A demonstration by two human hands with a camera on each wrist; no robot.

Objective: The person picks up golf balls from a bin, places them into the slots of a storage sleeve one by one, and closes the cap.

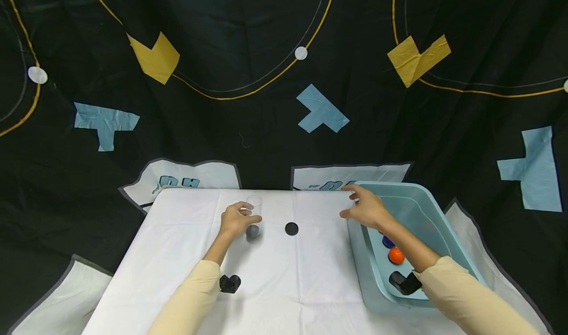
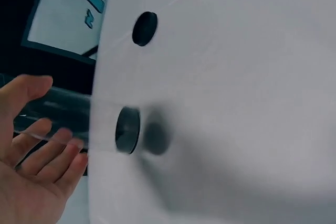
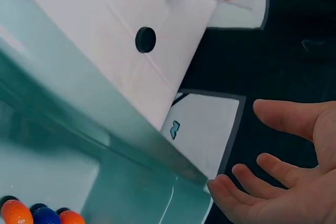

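left grip [image 1: 237,219] curls loosely round the clear cup [image 1: 255,207]; right grip [image 1: 366,207] hovers spread, empty, over the tub rim [image 1: 439,209].

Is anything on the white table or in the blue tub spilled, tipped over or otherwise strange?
Nothing stands out. The clear cup stands upright in the left hand, nothing is spilled on the white table, and the orange ball lies inside the blue tub.

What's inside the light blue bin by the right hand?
The light blue bin holds an orange ball, a blue ball and a black piece. The right forearm covers part of its floor, so more may lie hidden.
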